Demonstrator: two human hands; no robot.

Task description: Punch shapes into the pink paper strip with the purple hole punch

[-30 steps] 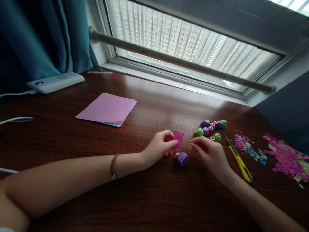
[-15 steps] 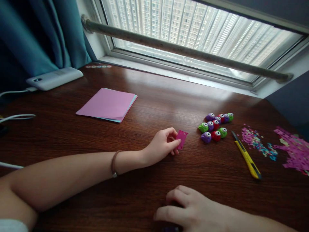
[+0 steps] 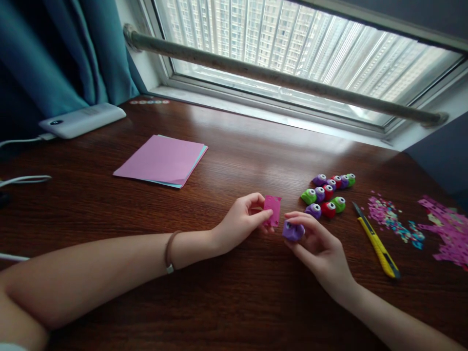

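Note:
Between the thumb and fingers of my left hand (image 3: 243, 219) is a small piece of magenta paper (image 3: 272, 210), held just above the table with a few small cut-outs along its edges. My right hand (image 3: 321, 246) grips a purple craft punch (image 3: 293, 231) between thumb and fingers, close to the right of the paper but apart from it. Behind the right hand, several more purple, red and green craft punches (image 3: 328, 210) are grouped on the table in rough rows.
A yellow utility knife (image 3: 378, 247) lies at right with its blade showing. Beyond it are a pile of confetti (image 3: 389, 217) and pink paper scraps (image 3: 449, 234). At left lie stacked paper sheets (image 3: 163, 158) and a white power bank (image 3: 86, 120) with a cable.
My right hand has moved up and away from the front table edge, bringing the purple craft punch beside the paper. My left hand has shifted slightly left with the paper.

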